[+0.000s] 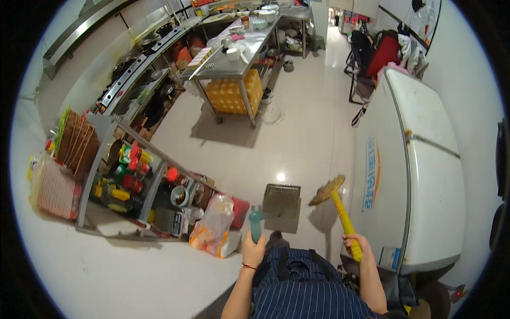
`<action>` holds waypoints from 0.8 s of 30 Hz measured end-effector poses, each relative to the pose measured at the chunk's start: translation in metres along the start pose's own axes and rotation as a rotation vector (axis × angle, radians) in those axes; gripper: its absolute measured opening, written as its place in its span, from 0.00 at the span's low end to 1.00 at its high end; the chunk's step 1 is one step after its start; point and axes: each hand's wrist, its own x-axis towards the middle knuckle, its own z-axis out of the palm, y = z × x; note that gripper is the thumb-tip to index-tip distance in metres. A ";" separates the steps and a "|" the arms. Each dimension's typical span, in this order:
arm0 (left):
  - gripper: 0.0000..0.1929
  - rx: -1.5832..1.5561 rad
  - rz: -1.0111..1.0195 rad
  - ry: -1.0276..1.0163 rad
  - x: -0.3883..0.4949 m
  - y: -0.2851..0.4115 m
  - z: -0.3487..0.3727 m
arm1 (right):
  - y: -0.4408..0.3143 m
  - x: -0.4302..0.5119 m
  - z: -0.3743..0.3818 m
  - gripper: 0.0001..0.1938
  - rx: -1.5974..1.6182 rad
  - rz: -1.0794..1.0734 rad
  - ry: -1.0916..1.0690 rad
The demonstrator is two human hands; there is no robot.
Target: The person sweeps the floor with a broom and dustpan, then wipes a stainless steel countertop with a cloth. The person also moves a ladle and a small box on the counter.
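Note:
My left hand (254,250), with a red cord at its wrist, is closed around a teal plastic handle (255,225) with a forked end. A dark, shallow square pan (282,204), like a dustpan, lies just beyond it; I cannot tell whether the two are joined. My right hand (357,246) grips the yellow handle of a broom or brush (343,211). Its wide brown head (327,190) points away from me, and a shadow falls on the floor below. A dark shoe (277,239) shows in front of my striped apron (306,283).
At left stands a metal shelf (153,191) of jars and bottles, with a plastic bag (215,227) beside it. A white chest freezer (382,159) borders my right. Ahead are a steel table (223,71), a yellow checked box (227,93) beneath it, white powder (273,113) and folded chairs (370,60).

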 end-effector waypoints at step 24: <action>0.15 0.408 -0.084 0.279 0.400 0.084 0.071 | -0.264 0.503 0.382 0.08 -0.321 0.536 -0.301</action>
